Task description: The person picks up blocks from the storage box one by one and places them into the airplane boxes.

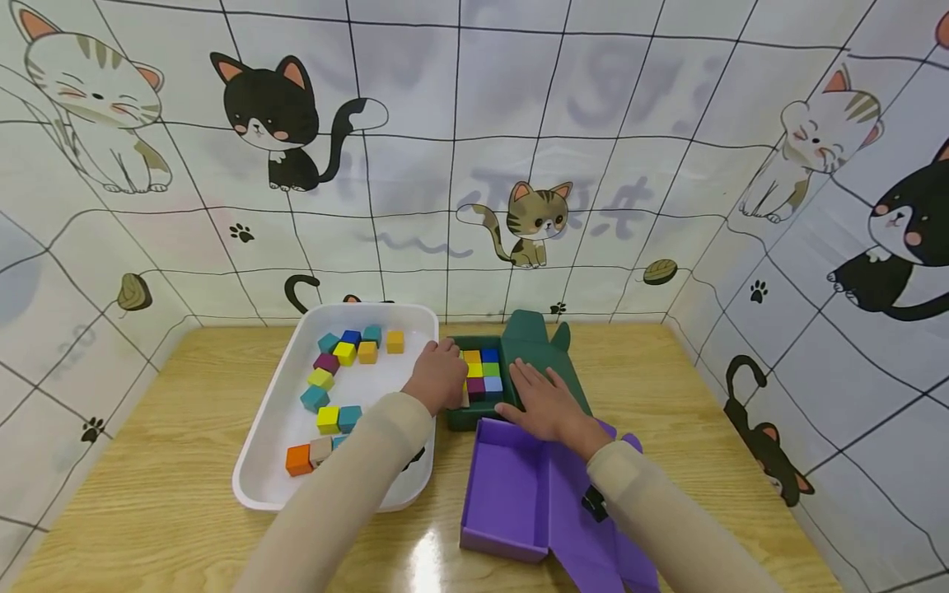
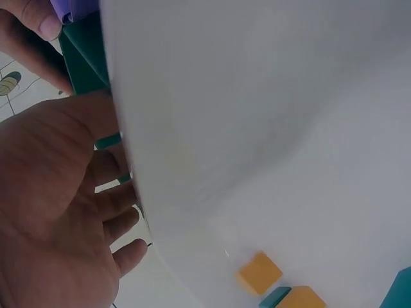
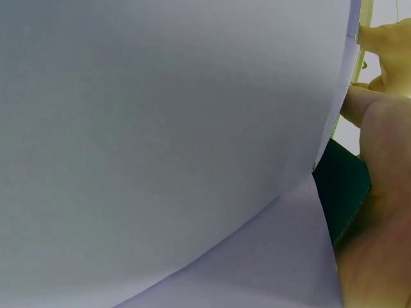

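Note:
My left hand (image 1: 439, 375) lies over the left wall of the green box (image 1: 463, 422), fingers bent; what they hold, if anything, I cannot tell. Rows of coloured cubes (image 1: 483, 375) sit inside that box, the left side partly covered by the hand. In the left wrist view, the left hand (image 2: 58, 192) shows its palm beside the white tray, fingertips partly hidden by the rim. My right hand (image 1: 544, 403) rests with straight fingers on the box's opened green lid (image 1: 552, 350), thumb near the front right corner. The right wrist view shows this hand (image 3: 388, 154) beside green cardboard.
A white tray (image 1: 259, 461) of loose coloured cubes (image 1: 328, 420) stands to the left, partly under the left sleeve. An opened purple box (image 1: 507, 494) lies in front of the green one, its lid beneath the right forearm. A cat-patterned sheet (image 1: 415, 181) surrounds the wooden table (image 1: 185, 395).

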A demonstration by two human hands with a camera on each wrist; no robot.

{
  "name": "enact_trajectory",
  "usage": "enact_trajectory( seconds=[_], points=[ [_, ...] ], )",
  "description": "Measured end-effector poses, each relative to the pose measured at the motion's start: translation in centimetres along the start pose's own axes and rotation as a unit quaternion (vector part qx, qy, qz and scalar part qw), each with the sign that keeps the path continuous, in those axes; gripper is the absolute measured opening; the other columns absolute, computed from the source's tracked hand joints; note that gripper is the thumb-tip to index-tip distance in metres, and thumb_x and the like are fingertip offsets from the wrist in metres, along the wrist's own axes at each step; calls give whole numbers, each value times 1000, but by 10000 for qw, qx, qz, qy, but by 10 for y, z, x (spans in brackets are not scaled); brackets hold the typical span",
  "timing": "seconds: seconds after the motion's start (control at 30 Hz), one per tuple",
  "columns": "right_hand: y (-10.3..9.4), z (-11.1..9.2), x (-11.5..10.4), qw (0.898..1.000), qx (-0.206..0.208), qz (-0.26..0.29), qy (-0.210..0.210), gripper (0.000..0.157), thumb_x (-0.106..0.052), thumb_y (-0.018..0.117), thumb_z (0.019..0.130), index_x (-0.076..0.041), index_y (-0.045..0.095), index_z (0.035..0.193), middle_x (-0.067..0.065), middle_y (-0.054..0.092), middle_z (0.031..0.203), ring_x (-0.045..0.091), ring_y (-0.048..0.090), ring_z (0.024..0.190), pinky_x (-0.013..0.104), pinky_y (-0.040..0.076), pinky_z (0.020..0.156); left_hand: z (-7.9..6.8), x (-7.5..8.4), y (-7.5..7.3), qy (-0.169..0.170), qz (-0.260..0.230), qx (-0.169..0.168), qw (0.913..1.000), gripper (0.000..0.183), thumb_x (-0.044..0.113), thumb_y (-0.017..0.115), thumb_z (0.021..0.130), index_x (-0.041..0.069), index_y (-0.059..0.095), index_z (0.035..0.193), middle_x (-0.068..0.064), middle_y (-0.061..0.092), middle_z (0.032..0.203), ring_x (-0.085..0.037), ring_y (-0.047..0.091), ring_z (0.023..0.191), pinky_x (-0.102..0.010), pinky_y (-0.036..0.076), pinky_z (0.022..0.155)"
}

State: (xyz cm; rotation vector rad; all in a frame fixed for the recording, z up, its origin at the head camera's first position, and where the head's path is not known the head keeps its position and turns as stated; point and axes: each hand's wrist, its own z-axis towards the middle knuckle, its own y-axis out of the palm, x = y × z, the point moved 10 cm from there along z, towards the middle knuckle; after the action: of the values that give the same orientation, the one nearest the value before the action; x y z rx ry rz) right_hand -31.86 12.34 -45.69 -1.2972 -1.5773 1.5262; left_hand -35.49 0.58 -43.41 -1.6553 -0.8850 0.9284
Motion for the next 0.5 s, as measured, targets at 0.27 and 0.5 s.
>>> enact_trajectory(
  seconds=[0.27,0.5],
  points=[
    [0,0,-1,10000,36,-66,6,79,-55,43,99,-4,20,155,14,18,163,32,21,151,57,11,122,1,5,1,68,414,-17,9991,40,33,71,84,16,69,120,-5,60,129,-24,43,127,-40,34,114],
    [-1,0,-1,10000,41,-69,26,79,-56,42,99,-4,20,155,14,18,163,32,21,151,57,12,122,-2,2,-7,201,134,112,9996,35,37,72,84,18,72,113,-5,59,131,-24,40,134,-41,32,117]
  ],
)
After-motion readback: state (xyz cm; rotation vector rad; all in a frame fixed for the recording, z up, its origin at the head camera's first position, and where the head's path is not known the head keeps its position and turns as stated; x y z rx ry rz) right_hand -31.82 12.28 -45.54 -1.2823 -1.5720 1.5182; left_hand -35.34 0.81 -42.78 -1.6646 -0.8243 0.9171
